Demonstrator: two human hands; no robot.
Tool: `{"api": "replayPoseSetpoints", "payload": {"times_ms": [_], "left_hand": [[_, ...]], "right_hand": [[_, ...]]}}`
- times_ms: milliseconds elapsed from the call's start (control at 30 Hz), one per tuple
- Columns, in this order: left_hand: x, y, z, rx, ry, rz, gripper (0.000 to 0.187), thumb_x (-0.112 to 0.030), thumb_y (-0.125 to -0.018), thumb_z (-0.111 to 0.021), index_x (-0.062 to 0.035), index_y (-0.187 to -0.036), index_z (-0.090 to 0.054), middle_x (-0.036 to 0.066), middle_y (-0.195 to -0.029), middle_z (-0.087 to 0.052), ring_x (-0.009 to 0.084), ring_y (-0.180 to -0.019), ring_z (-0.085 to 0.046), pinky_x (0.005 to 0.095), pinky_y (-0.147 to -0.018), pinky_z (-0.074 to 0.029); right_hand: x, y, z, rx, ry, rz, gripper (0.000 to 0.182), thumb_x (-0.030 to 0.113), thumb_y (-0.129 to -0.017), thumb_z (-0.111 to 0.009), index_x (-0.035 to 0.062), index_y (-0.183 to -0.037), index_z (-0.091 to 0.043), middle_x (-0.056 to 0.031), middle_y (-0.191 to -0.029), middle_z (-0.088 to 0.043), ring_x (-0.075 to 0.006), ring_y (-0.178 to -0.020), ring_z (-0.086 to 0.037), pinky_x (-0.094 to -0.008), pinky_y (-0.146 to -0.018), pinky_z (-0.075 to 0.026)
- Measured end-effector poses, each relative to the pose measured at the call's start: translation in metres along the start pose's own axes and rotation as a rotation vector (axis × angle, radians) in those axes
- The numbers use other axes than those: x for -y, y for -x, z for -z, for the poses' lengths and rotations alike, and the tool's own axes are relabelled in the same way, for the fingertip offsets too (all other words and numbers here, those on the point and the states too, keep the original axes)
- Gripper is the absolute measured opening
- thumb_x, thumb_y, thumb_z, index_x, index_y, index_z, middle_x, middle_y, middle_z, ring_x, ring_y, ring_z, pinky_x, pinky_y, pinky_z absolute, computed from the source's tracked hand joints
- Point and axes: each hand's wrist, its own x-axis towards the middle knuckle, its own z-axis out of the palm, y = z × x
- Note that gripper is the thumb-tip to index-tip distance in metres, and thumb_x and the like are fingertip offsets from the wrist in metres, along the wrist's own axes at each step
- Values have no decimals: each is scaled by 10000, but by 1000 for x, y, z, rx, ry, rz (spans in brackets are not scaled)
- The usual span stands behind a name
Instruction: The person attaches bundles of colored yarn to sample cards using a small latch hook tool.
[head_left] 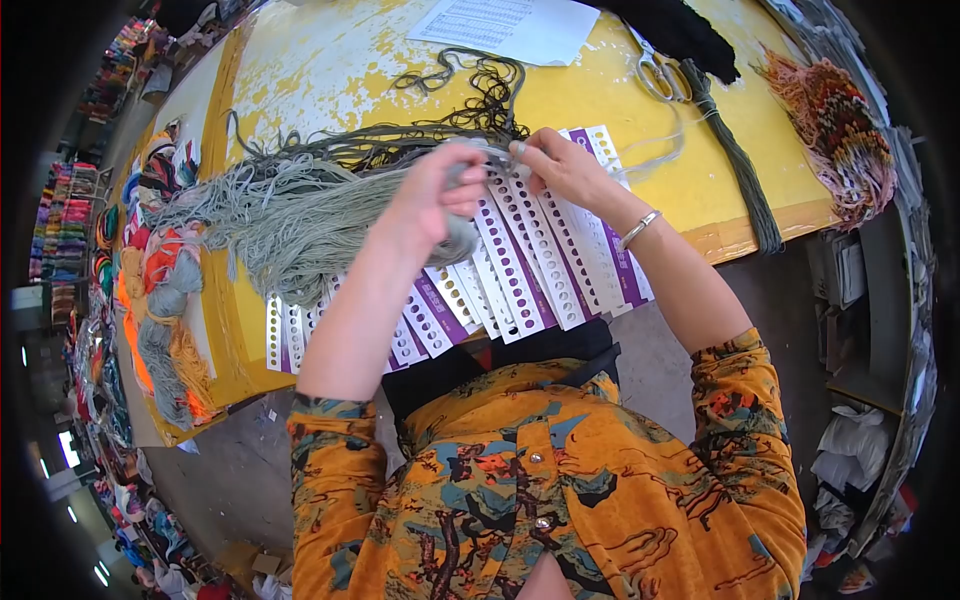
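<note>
A large bundle of grey-green embroidery thread (300,215) lies across the yellow table, under and beside my left hand (440,195). That hand's fingers are curled round grey strands near the bundle's right end. My right hand (570,172) pinches pale grey thread at the top of the punched cards, its fingertips close to my left ones. White and purple thread cards (525,255) with rows of holes are fanned along the table's near edge, partly beneath the thread. Loose grey strands (655,160) trail to the right of my right hand.
Dark tangled thread (490,90) lies beyond my hands. Scissors (660,78), a dark green skein (735,165) and a printed sheet (505,28) rest on the table (310,60). Multicoloured skeins (165,310) line the left end; a reddish-brown bundle (835,140) sits at the right.
</note>
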Motion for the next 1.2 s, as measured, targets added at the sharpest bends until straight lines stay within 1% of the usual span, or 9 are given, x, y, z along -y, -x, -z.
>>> {"api": "replayPoseSetpoints", "payload": {"times_ms": [100,267,367,433,467,567,800,1133,1200], "left_hand": [[-46,48,28,-19,-8,-127,230,-127,-852,-577,-124,-662,-447,-61,-534,-343,31,-388,-249,197,-366,-196],[-156,118,139,42,46,-458,194,-98,-893,-521,-106,-703,-479,-57,-555,-347,45,-388,-279,213,-368,-227],[-199,148,172,-306,113,-679,116,-178,-953,-514,-63,-966,-518,27,-812,-625,57,-444,-362,203,-406,-292],[-193,142,177,-784,-142,-748,168,-202,-963,-518,-66,-1061,-526,65,-910,-678,67,-454,-376,193,-416,-311],[-190,140,193,-774,-236,-733,205,-220,-970,-520,-74,-1107,-560,47,-913,-681,75,-495,-429,212,-441,-357],[-148,132,132,-718,-32,-756,243,-240,-964,-539,-65,-1115,-614,5,-887,-674,91,-588,-517,253,-541,-424],[-54,115,48,466,157,-698,589,-294,-953,-581,-136,-1466,-338,-72,-695,-473,18,-507,-365,203,-524,-334],[-23,79,2,840,232,-493,710,-264,-856,-724,-218,-1469,-369,44,-845,-541,42,-430,-366,172,-377,-315],[-15,70,2,564,39,-497,504,-258,-886,-687,-140,-1334,-490,15,-780,-534,31,-438,-365,178,-379,-278]], "right_hand": [[7,4,1,33,180,-23,441,382,-880,-509,39,-1154,-546,-73,-802,-701,-246,-854,-664,-347,-822,-479],[8,4,2,62,212,-34,378,304,-903,-528,29,-1162,-528,-75,-809,-699,-193,-802,-650,-314,-788,-476],[11,4,-1,45,287,-21,373,300,-905,-529,36,-1168,-526,-70,-809,-699,-188,-788,-649,-313,-769,-477],[12,7,-1,31,265,-39,407,337,-854,-520,63,-1153,-554,-81,-840,-706,-261,-875,-664,-355,-802,-483],[11,8,-2,24,257,-30,407,340,-860,-527,61,-1154,-553,-80,-847,-707,-264,-871,-663,-356,-799,-482],[9,9,-3,9,271,5,393,317,-856,-548,70,-1162,-549,-70,-833,-704,-256,-843,-664,-353,-778,-486],[9,19,-13,-132,298,184,172,169,-820,-608,105,-976,-644,-92,-836,-662,-283,-812,-650,-378,-741,-500],[8,8,-27,-190,483,381,108,141,-805,-650,56,-869,-667,-101,-868,-615,-284,-802,-624,-372,-712,-499],[4,6,-28,-174,448,371,98,138,-805,-626,64,-855,-667,-101,-883,-620,-291,-823,-626,-384,-734,-500]]}}
